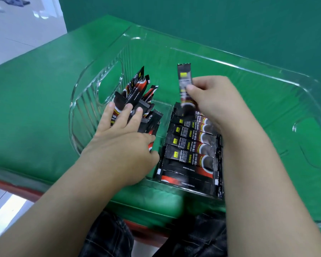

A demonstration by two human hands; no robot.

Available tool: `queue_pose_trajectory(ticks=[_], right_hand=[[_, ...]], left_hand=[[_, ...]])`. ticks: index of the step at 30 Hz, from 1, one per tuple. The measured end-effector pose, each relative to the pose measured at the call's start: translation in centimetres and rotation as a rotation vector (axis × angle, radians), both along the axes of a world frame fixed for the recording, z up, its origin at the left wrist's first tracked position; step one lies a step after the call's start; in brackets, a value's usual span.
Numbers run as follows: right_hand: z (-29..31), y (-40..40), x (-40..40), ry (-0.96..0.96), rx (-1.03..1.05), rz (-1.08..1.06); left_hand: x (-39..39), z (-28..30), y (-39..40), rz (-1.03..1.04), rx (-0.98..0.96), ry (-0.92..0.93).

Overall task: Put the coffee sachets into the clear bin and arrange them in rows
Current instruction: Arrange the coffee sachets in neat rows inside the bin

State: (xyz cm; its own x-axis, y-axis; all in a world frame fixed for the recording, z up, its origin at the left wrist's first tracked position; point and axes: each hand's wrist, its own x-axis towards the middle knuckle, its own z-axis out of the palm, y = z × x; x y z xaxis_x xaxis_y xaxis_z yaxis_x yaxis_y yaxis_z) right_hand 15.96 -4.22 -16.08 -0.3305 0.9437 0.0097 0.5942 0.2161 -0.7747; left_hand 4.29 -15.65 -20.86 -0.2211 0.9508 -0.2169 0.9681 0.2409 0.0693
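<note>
A large clear bin [230, 67] lies on the green table. Inside it, a row of several black and red coffee sachets [190, 147] lies flat and overlapping, near the front wall. A loose heap of sachets [137, 89] leans against the bin's left end. My left hand [122, 134] rests on that heap with fingers spread and straight. My right hand [217, 101] pinches one sachet [184, 80] between thumb and fingers and holds it upright above the far end of the row. My right forearm hides the row's right ends.
The green table cover [35, 108] spreads under and around the bin. A red table edge [17, 188] runs along the front. The bin's right half [267, 112] holds no sachets. My dark trousers [107, 238] show below the table.
</note>
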Motion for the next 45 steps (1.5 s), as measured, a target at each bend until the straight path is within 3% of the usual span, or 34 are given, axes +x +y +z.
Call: queue_pose_trajectory(ticks=[2, 6, 14, 20, 27, 45], right_hand=[[0.5, -0.7, 2.0, 0.001, -0.088, 0.069], [0.3, -1.5, 4.4, -0.368, -0.181, 0.226], [0.9, -2.9, 3.9, -0.639, -0.252, 0.324], [0.6, -3.7, 3.1, -0.682, -0.328, 0.307], [0.6, -4.1, 3.0, -0.677, -0.179, 0.260], [-1.8, -6.0, 3.3, -0.713, -0.090, 0.315]], left_hand=[[0.0, 0.1, 0.0, -0.002, -0.006, 0.001], [0.0, 0.1, 0.1, -0.003, -0.004, 0.004], [0.1, 0.2, 0.0, 0.000, -0.003, 0.001], [0.2, 0.3, 0.0, -0.007, -0.014, 0.014], [0.2, 0.3, 0.0, -0.007, -0.018, 0.010], [0.1, 0.1, 0.1, -0.015, 0.002, 0.013]])
